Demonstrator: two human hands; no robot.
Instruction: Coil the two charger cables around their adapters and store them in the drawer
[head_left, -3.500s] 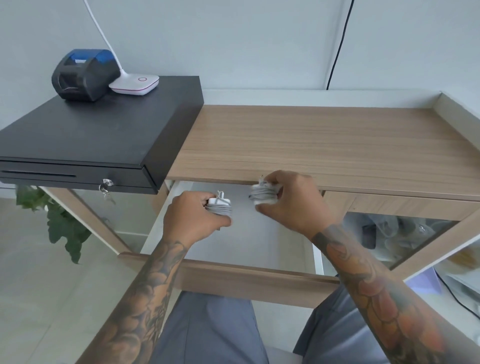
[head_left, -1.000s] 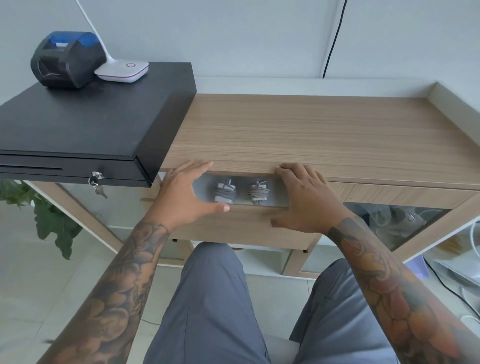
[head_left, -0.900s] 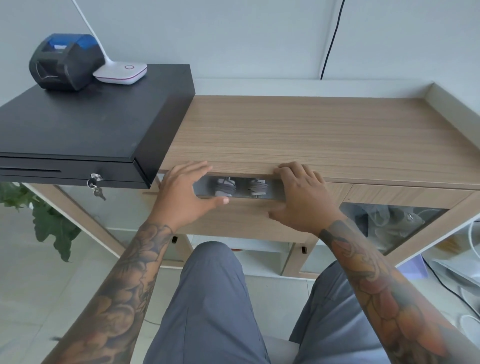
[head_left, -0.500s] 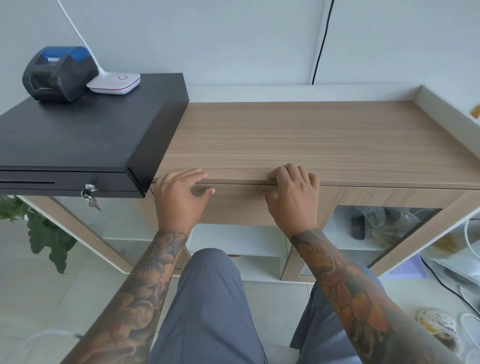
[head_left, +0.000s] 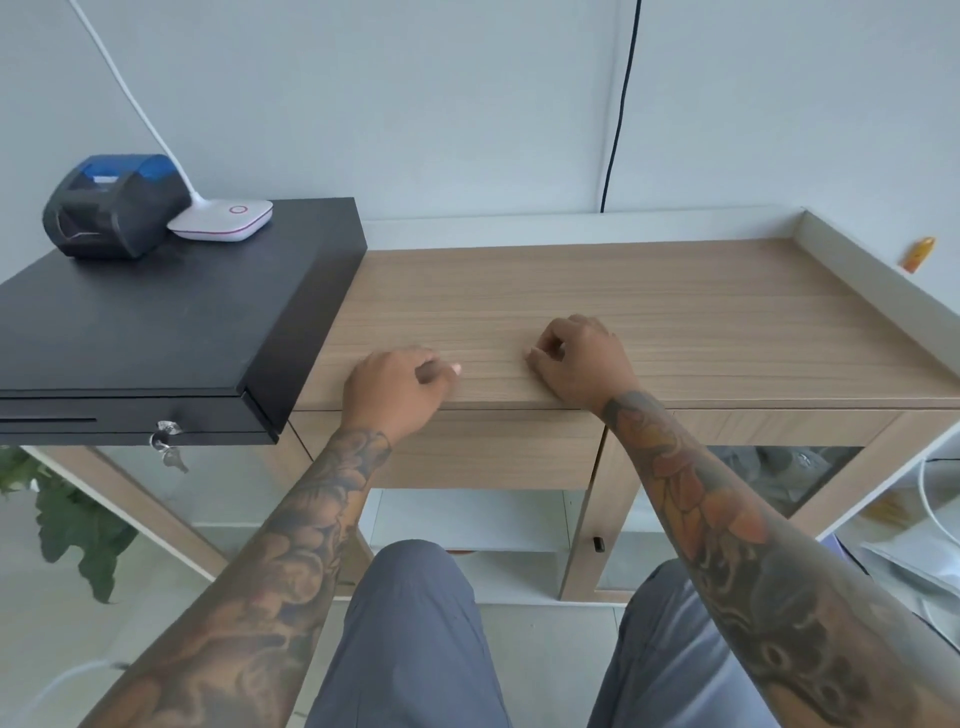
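Fingers on both hands are loosely curled & hold nothing. Left hand (head_left: 397, 387) rests on the front edge of the desk top (head_left: 649, 312), thumb tip poking out toward the middle; right hand (head_left: 582, 358) rests knuckles-up just beside it, a bare strip of wood between them. Neither touches the drawer (head_left: 493, 449), whose front sits flush under the desk lip, no gap showing.

Chargers? Not visible now. By my read they're inside the shut drawer, so the job looks finished, hands just parked.

What could still go wrong: not much, tbh. If a coil sprang loose inside, a cable end could be pinched at the drawer's back or side; can't check that from here w/ the front shut. Pressing down on the desk edge to get up could jolt things, though the black cash box (head_left: 156, 322) w/ the printer (head_left: 111, 205) and white lamp base (head_left: 221, 221) on it sits well left of the hands. Key (head_left: 166, 441) hangs from its lock near the left forearm, so a careless pull-back could knock it.

Vs earlier: a few sec back both hands were setting the two wrapped chargers into the open drawer. One sec ago the drawer was nearly in, both bundles showing side by side thru the slot, palms flat on the front pushing. Half a sec ago it was closed w/ the hands on its front. Now they've lifted onto the top & relaxed, and the view has tilted up a bit.
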